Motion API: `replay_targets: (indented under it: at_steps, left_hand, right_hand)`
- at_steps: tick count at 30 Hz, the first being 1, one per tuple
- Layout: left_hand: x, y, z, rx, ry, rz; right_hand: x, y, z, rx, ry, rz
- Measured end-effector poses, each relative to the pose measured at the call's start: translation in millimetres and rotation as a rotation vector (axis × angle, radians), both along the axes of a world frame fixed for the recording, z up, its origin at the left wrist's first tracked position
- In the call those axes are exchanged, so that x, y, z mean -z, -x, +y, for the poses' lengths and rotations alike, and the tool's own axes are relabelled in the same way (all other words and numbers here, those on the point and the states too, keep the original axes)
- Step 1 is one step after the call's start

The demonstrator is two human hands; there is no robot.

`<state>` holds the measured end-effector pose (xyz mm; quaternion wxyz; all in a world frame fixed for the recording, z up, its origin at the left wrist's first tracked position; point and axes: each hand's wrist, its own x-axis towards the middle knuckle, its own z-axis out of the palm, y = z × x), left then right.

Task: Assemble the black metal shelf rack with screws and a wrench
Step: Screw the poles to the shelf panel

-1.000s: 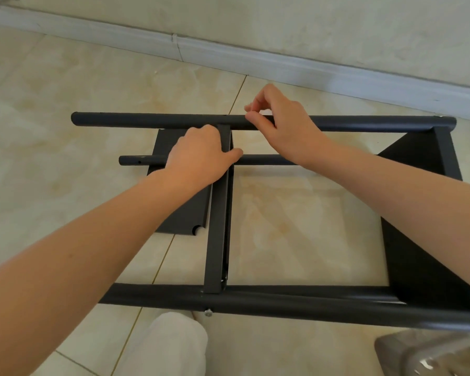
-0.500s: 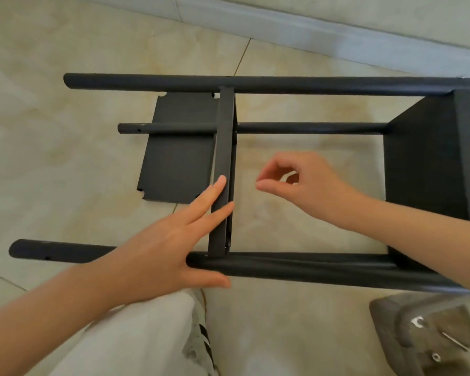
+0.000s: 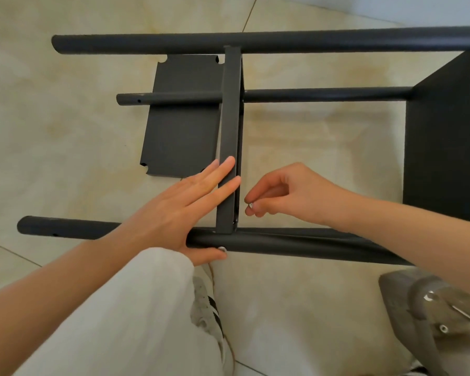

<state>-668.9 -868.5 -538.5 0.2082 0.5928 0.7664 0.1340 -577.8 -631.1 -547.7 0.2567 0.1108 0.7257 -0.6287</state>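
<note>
Tile floor point(image 3: 310, 147), three rack poles point(image 3: 282, 42); left hand point(image 3: 174, 210) flat on shelf point(image 3: 229, 137), right hand point(image 3: 291, 194) pinching one fastener point(image 3: 250, 204).

Your black rack point(image 3: 282, 40) lies on its side on the floor point(image 3: 65, 137), a silver screw point(image 3: 222, 249) in its near tube point(image 3: 310, 244).

The rack tubes point(image 3: 282, 40) were smooth black metal with a matt coat. The loose panel point(image 3: 182, 118) looked finely grained and matt. The floor tiles point(image 3: 65, 131) were glossy, marbled cream. A small fastener point(image 3: 250, 204) shone silvery. The trouser leg point(image 3: 120, 321) was white cloth.
</note>
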Motion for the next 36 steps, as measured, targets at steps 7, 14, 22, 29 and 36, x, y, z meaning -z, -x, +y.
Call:
replay_targets:
  at_steps: [7, 14, 22, 29, 36]
  left_hand:
    - [-5, -9, 0, -0.035, 0.009, 0.037]
    - [-13, -12, 1, -0.06, 0.0, 0.024]
    - [-13, -12, 2, -0.063, -0.009, 0.018]
    - [-17, -13, 3, -0.074, 0.001, 0.023]
    - [-17, -14, 2, -0.077, -0.009, 0.046]
  right_hand:
    - [5, -1, -11, -0.065, 0.201, -0.148]
    - [15, 6, -14, -0.03, 0.397, -0.289]
    - [16, 10, -20, -0.092, 0.359, -0.343]
    - [15, 16, -25, -0.135, 0.31, -0.369]
    - [19, 17, -27, -0.139, 0.305, -0.405]
